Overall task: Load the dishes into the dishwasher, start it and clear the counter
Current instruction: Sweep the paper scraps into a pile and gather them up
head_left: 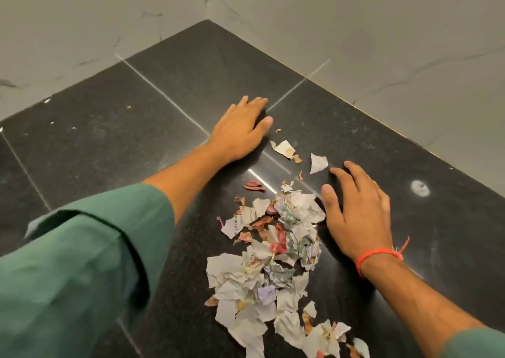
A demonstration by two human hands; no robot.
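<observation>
— Black stone counter, torn paper scraps heaped on it. Where do they lie from the hands?

— Between the 2. The heap's long axis runs from near the person toward the corner. The right hand touches its far right edge, fingers spread flat, gripping nothing. The left hand lies flat beyond the heap, also holding nothing.

— Strays?

— A white scrap sits between the hands. Likely a sweep inward comes next.

— Containers?

— None in view; no dishwasher either.

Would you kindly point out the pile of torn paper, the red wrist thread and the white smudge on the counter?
pile of torn paper [276, 248]: head view, middle of the heap.
red wrist thread [378, 254]: head view, strand across the wrist.
white smudge [420, 187]: head view, its centre.
</observation>
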